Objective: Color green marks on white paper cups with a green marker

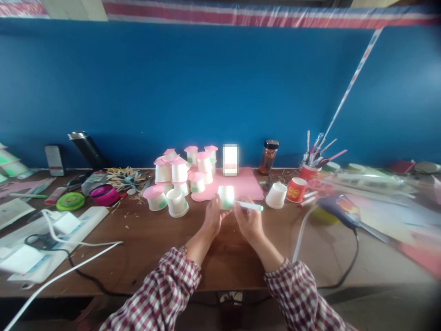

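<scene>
My left hand (212, 217) is closed round a small white paper cup (226, 196), held upside down just above the brown table (155, 248). My right hand (248, 219) pinches a green marker (250, 206) whose tip touches the cup's side. A green patch shows low on the cup. Behind it lies a pink sheet (241, 183). To the left stands a cluster of white cups with pink tops (186, 172), and two more cups (167, 200) sit nearer to me.
A white cup (276, 195) and a red cup (296, 189) stand to the right, with a pot of pens (310, 170) and a brown jar (268, 157) behind. A glue gun (339, 211) and its cable lie right. Left are scissors (39, 240), a pink bowl (104, 194), a green lid (70, 201), cables.
</scene>
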The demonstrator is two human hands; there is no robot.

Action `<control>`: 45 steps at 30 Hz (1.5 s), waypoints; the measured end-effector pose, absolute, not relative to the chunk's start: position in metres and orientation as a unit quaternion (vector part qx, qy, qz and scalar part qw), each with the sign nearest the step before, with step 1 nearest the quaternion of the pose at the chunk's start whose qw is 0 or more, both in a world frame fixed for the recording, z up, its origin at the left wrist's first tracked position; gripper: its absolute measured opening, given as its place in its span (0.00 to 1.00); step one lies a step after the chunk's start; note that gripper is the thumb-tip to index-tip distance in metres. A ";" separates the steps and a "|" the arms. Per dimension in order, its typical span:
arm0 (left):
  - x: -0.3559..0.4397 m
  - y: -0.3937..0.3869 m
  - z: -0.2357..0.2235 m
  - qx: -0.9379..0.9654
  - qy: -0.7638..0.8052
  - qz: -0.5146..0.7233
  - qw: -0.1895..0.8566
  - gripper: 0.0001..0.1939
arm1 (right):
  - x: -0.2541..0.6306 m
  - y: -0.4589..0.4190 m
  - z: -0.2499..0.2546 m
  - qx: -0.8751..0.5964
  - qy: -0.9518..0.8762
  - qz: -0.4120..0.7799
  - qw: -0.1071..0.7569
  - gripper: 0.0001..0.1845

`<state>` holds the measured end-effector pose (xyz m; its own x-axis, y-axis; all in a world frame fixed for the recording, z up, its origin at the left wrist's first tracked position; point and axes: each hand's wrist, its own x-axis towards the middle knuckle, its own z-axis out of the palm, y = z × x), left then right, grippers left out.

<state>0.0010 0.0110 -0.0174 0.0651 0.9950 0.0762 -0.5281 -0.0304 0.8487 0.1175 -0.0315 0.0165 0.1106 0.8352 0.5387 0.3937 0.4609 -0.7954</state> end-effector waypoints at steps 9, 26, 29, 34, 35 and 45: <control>0.000 0.009 -0.015 0.361 0.296 0.620 0.631 0.27 | 0.117 -0.032 0.017 -0.494 -0.637 0.194 0.560 0.10; 0.004 0.013 -0.012 0.308 0.334 0.608 0.651 0.30 | 0.116 -0.031 0.013 -0.503 -0.624 0.146 0.580 0.09; 0.004 0.012 -0.011 0.305 0.333 0.611 0.650 0.29 | 0.116 -0.031 0.012 -0.507 -0.625 0.140 0.577 0.09; 0.004 0.012 -0.011 0.300 0.318 0.623 0.649 0.29 | 0.117 -0.029 0.011 -0.525 -0.606 0.122 0.585 0.09; 0.004 0.013 -0.011 0.303 0.314 0.624 0.649 0.29 | 0.118 -0.029 0.011 -0.528 -0.601 0.123 0.587 0.09; 0.004 0.009 -0.011 0.327 0.305 0.626 0.639 0.30 | 0.117 -0.029 0.013 -0.532 -0.595 0.129 0.589 0.09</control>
<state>0.0042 0.0094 -0.0106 0.0310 0.9993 0.0192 -0.6008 0.0033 0.7994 0.1170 -0.0295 0.0129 0.2590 0.7839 0.5643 0.4810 0.4020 -0.7791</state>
